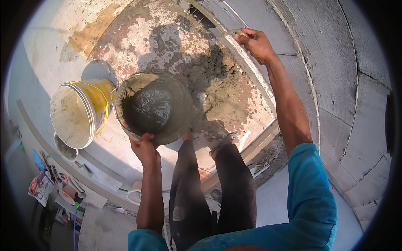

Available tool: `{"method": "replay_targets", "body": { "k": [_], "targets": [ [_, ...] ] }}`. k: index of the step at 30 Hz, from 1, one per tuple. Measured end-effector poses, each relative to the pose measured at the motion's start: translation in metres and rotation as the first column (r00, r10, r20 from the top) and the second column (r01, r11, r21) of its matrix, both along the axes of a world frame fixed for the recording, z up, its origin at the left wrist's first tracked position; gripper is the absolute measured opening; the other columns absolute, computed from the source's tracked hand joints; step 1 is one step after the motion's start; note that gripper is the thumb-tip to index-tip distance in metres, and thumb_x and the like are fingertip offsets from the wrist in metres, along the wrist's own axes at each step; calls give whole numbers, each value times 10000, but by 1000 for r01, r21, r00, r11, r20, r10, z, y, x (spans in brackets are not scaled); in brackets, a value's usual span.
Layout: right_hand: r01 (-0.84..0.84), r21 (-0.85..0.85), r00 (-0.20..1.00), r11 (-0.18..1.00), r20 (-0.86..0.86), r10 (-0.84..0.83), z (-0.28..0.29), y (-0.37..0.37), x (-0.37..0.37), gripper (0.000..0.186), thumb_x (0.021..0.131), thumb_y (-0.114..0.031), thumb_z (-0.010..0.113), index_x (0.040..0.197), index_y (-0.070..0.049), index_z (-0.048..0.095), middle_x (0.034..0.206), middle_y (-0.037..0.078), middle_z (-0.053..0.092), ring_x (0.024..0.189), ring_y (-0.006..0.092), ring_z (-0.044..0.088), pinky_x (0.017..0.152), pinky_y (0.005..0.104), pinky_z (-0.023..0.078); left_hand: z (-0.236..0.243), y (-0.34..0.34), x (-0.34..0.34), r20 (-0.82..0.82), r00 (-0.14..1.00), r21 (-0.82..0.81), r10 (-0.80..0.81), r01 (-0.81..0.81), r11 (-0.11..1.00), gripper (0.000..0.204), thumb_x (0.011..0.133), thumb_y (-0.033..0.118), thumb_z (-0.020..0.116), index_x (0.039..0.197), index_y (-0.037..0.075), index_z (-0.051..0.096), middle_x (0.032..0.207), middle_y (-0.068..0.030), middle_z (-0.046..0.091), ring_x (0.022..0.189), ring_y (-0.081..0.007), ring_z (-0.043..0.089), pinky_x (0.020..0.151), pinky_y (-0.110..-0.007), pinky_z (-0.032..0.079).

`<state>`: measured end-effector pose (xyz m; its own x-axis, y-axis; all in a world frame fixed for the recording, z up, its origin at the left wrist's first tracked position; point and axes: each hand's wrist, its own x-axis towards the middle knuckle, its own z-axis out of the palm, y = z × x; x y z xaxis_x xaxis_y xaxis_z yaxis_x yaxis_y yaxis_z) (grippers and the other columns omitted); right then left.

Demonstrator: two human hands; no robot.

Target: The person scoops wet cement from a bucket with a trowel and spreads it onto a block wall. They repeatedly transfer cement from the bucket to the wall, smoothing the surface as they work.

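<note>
My left hand (145,146) is closed on the near rim of a bucket (181,113), which tilts toward me. Wet grey mortar (153,104) lies inside it and coats its walls. Farther off to the right, my right hand (256,43) is closed round the pale handle of what looks like a trowel (241,34). Its thin blade is seen nearly edge-on by the top of the pale ledge, beside the block wall (293,75). A heap of grey mortar (213,69) is spread on the stained board between the bucket and the ledge.
A white and yellow bucket (73,115) lies tipped at left, its mouth toward me. Tools and packets (52,184) crowd the lower left. A small white container (135,193) stands near my left forearm. My sandalled foot (222,142) is on the board near its right edge.
</note>
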<state>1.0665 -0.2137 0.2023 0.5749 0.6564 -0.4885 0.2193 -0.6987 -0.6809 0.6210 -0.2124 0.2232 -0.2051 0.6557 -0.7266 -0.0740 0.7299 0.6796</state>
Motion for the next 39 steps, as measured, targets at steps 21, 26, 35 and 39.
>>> {"method": "replay_targets", "body": {
  "k": [21, 26, 35, 39],
  "targets": [
    [-387, -59, 623, 920, 719, 308, 129, -99, -148, 352, 839, -265, 790, 1181, -208, 728, 951, 17, 677, 877, 237, 676, 761, 407, 513, 88, -9, 110, 165, 984, 220, -70, 33, 975, 368, 811, -33, 591, 1173, -8, 529, 952, -71, 640, 732, -117, 563, 621, -245, 438],
    [-375, 37, 904, 926, 233, 357, 198, -94, -105, 393, 851, -323, 801, 1206, -174, 722, 1050, 46, 729, 858, 219, 699, 733, 355, 521, 95, -1, 87, 171, 985, 112, 4, -24, 993, 396, 807, -62, 549, 1188, 47, 531, 933, -52, 568, 774, -131, 597, 552, -253, 527],
    [153, 220, 880, 963, 414, -235, 333, -106, -15, 528, 900, -389, 753, 1239, 10, 682, 998, 161, 745, 838, 245, 687, 764, 358, 537, 124, -29, 51, 153, 985, 200, -75, 43, 979, 502, 778, -108, 540, 1269, -1, 536, 959, -61, 625, 745, -128, 573, 658, -254, 478],
    [-306, -222, 844, 926, 388, 372, 338, -127, -77, 438, 880, -368, 743, 1226, -102, 707, 1024, 193, 739, 967, 329, 723, 818, 447, 552, 168, -48, 87, 181, 971, 230, -154, 111, 967, 504, 782, -97, 563, 1278, -14, 536, 972, -55, 628, 801, -116, 579, 727, -246, 470]
  ]
}}
